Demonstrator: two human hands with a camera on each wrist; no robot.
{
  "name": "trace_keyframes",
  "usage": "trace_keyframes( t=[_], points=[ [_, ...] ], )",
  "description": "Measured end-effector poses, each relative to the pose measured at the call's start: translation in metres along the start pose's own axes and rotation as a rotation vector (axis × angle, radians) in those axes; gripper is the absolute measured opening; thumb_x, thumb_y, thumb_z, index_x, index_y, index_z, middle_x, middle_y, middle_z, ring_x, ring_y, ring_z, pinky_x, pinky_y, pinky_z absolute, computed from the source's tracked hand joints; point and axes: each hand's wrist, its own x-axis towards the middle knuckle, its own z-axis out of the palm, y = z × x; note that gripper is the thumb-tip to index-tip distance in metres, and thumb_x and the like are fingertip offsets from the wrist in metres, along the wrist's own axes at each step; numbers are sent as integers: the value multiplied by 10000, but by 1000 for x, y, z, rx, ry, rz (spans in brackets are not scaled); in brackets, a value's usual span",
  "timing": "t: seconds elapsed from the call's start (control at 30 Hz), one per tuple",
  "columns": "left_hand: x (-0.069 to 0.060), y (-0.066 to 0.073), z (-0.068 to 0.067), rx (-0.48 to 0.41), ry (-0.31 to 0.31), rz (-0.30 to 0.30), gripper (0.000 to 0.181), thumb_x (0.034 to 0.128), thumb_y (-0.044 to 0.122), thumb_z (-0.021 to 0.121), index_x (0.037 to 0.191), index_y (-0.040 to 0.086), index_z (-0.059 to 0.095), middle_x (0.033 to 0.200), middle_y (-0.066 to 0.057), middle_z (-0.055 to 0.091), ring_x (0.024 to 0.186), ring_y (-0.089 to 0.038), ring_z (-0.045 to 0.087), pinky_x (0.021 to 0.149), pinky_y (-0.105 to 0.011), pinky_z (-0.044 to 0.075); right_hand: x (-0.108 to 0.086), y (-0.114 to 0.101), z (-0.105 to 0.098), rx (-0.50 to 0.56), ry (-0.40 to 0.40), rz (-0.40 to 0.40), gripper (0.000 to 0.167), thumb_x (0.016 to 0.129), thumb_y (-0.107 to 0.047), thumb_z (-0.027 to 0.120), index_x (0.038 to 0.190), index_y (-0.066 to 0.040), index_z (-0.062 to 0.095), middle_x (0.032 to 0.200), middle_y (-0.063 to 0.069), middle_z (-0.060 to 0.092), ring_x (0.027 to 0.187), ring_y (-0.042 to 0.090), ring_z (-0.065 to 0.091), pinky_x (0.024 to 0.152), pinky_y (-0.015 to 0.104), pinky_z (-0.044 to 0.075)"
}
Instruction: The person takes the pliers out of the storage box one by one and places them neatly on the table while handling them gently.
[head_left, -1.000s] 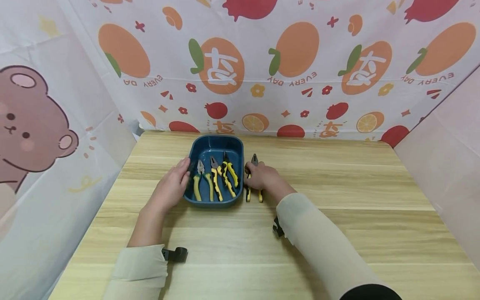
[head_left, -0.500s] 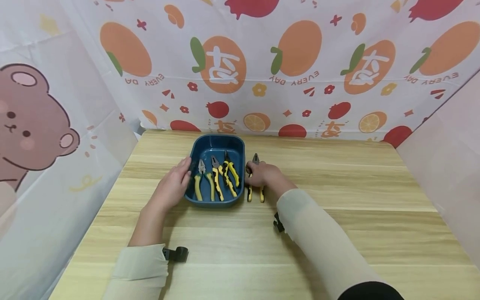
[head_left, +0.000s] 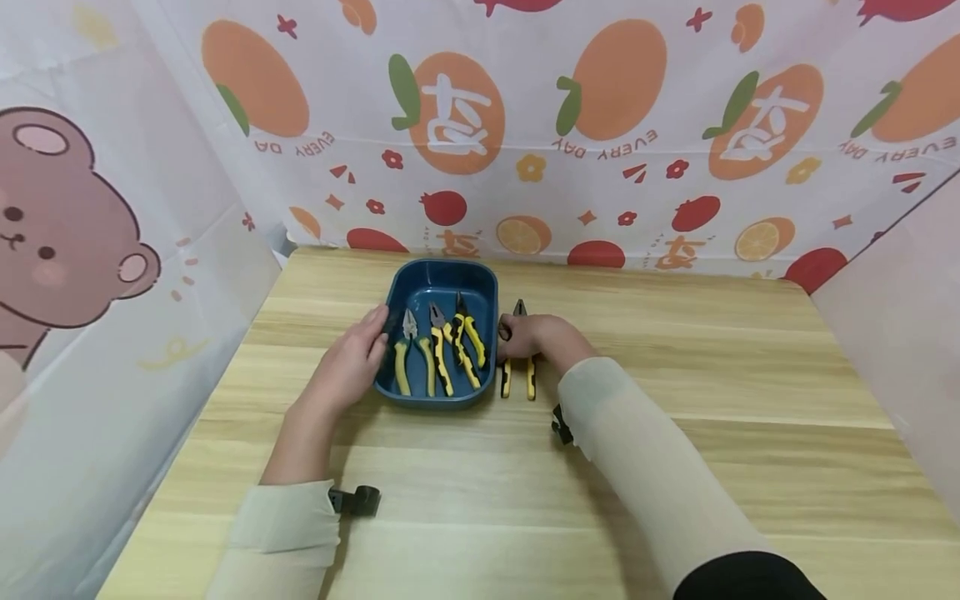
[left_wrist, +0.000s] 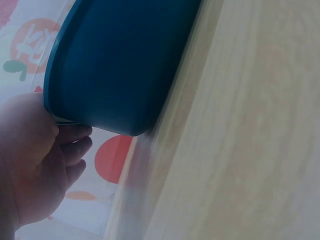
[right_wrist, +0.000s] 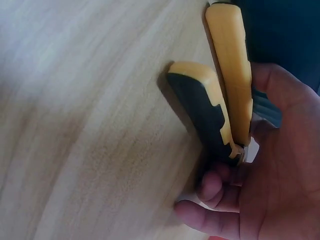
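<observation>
A dark blue tray (head_left: 442,402) stands on the table and holds three pliers. At its left lie pliers with yellow-green handles (head_left: 428,367); beside them are black-and-yellow pliers (head_left: 441,358) and narrow-nosed pliers (head_left: 463,350). My left hand (head_left: 348,358) rests against the tray's left side, its fingers fairly straight; in the left wrist view they reach past the tray wall (left_wrist: 115,65). Just right of the tray, my right hand (head_left: 536,335) grips another pair of black-and-yellow pliers (right_wrist: 235,75) around the pivot. Their handles are spread apart and point towards me; the hand partly hides the head.
The wooden table (head_left: 465,517) extends in front of the tray and to the right. Behind it hangs a fruit-printed cloth (head_left: 547,158), with a bear-printed cloth (head_left: 67,200) on the left. A small black wrist camera (head_left: 366,501) sits on the left sleeve.
The head view has shifted slightly, so the scene sits a little higher and further right. Both hands stay where they were, by the tray and on the pliers.
</observation>
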Motion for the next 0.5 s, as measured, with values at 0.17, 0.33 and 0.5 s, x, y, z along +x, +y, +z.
trace_keyframes(
  t=[0.17,0.33,0.5],
  points=[
    [1,2,-2,2,6,15,537,1060,183,384,1555,36,238,1621,-157,228,1499,-345,206,1204,-551,211,-2,-1,-2,9,14,1,426,882,-476,636,1134,-187,453,1148,77,515,1100,260,494,893,374,421],
    [2,1,-1,-5,2,10,539,1060,185,384,1555,34,234,1621,-160,226,1499,-347,205,1204,-553,210,-5,1,-1,11,19,-25,406,885,-476,626,1119,-192,454,1110,73,515,1052,255,505,829,353,402],
    [2,0,-2,-7,-9,0,542,1064,193,373,1562,46,216,1629,-145,205,1502,-348,192,1204,-557,201,-15,8,-2,40,15,-76,526,891,-507,626,1322,-251,467,1325,76,536,1165,262,511,990,415,443]
  ],
)
